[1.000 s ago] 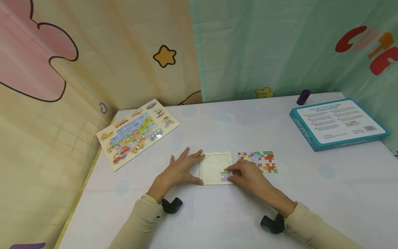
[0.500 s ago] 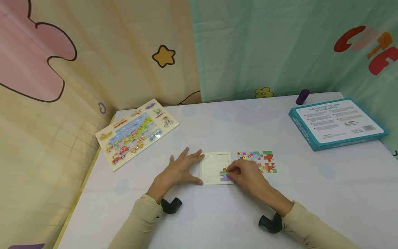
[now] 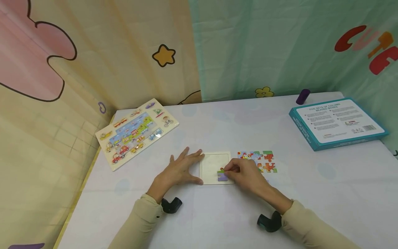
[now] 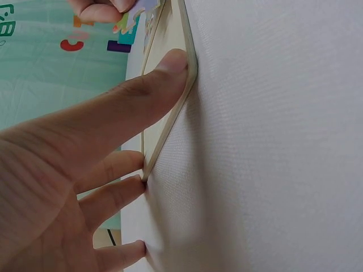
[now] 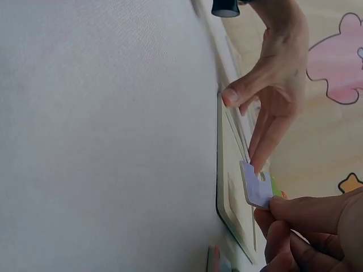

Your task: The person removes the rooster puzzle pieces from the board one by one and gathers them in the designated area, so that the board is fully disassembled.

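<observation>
A square wooden puzzle tray point(image 3: 214, 160) with a raised rim lies flat on the white table. My left hand point(image 3: 178, 172) touches its left side with fingers spread; the left wrist view has the thumb point(image 4: 170, 62) resting on one corner. Between thumb and fingertips, my right hand point(image 3: 248, 175) pinches a lilac and green jigsaw piece point(image 3: 221, 176). In the right wrist view that piece point(image 5: 258, 187) is tilted and raised just above the tray. Right of the tray lie several more jigsaw pieces point(image 3: 268, 167), partly hidden behind my right hand.
A wooden vehicle picture board point(image 3: 136, 133) lies at the back left. At the back right are a teal and white box point(image 3: 340, 124) and a small purple cylinder point(image 3: 303, 97). Patterned curtains point(image 3: 242, 52) hang behind and beside the table.
My right hand has shifted slightly left over the tray, carrying the jigsaw piece away from the right rim. The left hand has stayed at the tray's left side.
</observation>
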Tool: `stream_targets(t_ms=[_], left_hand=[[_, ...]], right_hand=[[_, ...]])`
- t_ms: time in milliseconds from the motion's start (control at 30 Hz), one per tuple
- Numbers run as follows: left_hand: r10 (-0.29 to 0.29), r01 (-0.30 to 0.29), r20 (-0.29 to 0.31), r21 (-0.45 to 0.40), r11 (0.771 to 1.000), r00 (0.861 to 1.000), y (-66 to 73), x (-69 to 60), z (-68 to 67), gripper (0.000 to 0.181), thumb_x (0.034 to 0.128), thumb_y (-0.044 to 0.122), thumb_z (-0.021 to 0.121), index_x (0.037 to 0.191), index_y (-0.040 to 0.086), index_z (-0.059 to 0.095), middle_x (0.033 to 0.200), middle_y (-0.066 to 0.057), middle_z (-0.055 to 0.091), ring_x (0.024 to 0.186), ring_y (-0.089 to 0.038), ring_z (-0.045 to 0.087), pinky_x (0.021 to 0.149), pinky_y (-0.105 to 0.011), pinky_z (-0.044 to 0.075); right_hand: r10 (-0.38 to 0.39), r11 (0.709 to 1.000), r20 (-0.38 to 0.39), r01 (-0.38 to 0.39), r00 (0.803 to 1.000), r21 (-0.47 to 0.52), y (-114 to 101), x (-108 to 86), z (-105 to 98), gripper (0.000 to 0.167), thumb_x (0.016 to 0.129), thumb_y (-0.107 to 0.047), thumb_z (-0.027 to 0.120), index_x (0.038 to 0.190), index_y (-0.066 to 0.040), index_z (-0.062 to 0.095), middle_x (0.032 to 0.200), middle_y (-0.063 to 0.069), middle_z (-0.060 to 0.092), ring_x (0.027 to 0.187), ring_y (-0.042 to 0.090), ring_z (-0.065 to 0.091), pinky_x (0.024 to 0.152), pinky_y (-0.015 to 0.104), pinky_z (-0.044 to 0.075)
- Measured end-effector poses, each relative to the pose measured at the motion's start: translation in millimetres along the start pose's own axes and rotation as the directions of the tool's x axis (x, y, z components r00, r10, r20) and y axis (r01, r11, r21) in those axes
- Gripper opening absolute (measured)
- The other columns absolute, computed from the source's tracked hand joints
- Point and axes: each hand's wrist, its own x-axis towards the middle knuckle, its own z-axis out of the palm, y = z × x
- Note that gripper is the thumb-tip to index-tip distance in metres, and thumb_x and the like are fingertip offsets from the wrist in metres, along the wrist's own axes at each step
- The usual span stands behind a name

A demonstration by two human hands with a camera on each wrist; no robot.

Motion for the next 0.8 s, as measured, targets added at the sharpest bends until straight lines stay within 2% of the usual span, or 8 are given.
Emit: stream_targets(t_ms=[200, 567, 700, 800], left_hand=[[0.007, -0.007, 0.0, -0.007, 1.0, 1.0, 1.4, -0.1, -0.9, 0.095, 0.0672, 0.039, 0.089, 0.149, 0.019, 0.045, 0.158, 0.007, 0.03, 0.15, -0.032, 0.006, 0.105, -0.077, 0.004], [0.014, -0.014, -0.007, -0.017, 1.0, 1.0, 0.6, -1.8, -2.5, 0.095, 0.0668, 0.038, 0.09, 0.148, 0.018, 0.046, 0.158, 0.006, 0.03, 0.15, -0.033, 0.006, 0.105, -0.078, 0.005], [0.012, -0.012, -0.008, -0.014, 1.0, 1.0, 0.2, -1.2, -1.7, 0.095, 0.0667, 0.038, 0.09, 0.148, 0.018, 0.046, 0.158, 0.007, 0.03, 0.15, -0.033, 0.007, 0.105, -0.078, 0.005], [0.012, -0.012, -0.002, -0.016, 1.0, 1.0, 0.1, -0.8, -1.0, 0.095, 0.0669, 0.038, 0.09, 0.148, 0.019, 0.046, 0.158, 0.007, 0.03, 0.15, -0.032, 0.006, 0.105, -0.078, 0.005]], right_hand=[[0.059, 0.998, -0.026, -0.058, 0.998, 0.021, 11, -11.4, -24, 0.006, 0.087, -0.004, 0.071, 0.091, -0.008, 0.072, 0.077, 0.0, 0.069, 0.061, 0.015, 0.059, 0.05, 0.027, 0.05], [0.081, 0.98, -0.189, -0.112, 0.979, -0.162, 48, -47.5, -90, 0.008, 0.09, -0.007, 0.07, 0.097, -0.006, 0.073, 0.086, 0.001, 0.071, 0.072, 0.017, 0.056, 0.057, 0.023, 0.045], [0.083, 0.974, -0.231, -0.128, 0.969, -0.188, 55, -52.6, -103, 0.009, 0.091, -0.008, 0.068, 0.099, -0.005, 0.072, 0.088, 0.003, 0.071, 0.072, 0.017, 0.056, 0.057, 0.023, 0.045], [0.092, 0.973, -0.229, -0.136, 0.969, -0.187, 58, -55.1, -105, 0.01, 0.092, -0.008, 0.067, 0.1, -0.004, 0.072, 0.088, 0.004, 0.071, 0.072, 0.016, 0.055, 0.056, 0.023, 0.045]])
